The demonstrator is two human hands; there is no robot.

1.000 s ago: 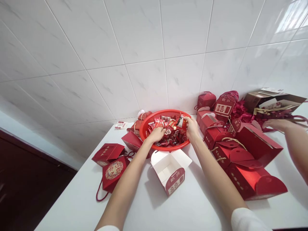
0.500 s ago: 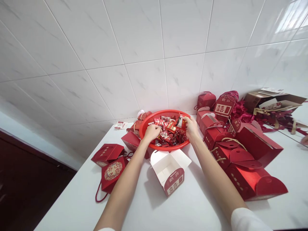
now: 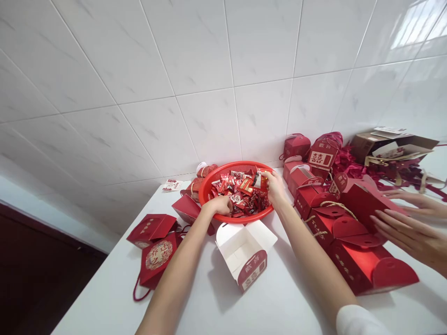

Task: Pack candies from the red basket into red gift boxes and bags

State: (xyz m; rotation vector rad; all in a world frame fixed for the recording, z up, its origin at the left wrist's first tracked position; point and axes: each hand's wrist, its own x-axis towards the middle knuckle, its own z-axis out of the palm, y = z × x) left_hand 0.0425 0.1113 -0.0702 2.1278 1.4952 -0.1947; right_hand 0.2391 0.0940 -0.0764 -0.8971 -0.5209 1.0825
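A red plastic basket [image 3: 206, 179] by the wall holds many small wrapped candies [image 3: 238, 190] in red, white and gold. Inside its front left edge my left hand [image 3: 220, 204] is closed, fingertips curled down among the candies; what it grips is hidden. At the basket's right side my right hand [image 3: 275, 187] is closed on wrapped candy [image 3: 260, 179], held just above the pile; how many pieces I cannot tell. Between my forearms, right in front of the basket, stands a red and white gift box [image 3: 240, 253], its top open and its white inside bare.
Red gift boxes [image 3: 159, 256] lie left of my left arm. Several more boxes [image 3: 363, 260] line the right side. Another person's hands [image 3: 412, 223] touch a large red box [image 3: 366, 204] there. Ribbons [image 3: 344, 158] and a cardboard carton [image 3: 363, 144] lie at the back right.
My left hand has moved toward the basket's near edge. The candy in my right hand shows more clearly. Another person's hands have come in from the right onto a red box.
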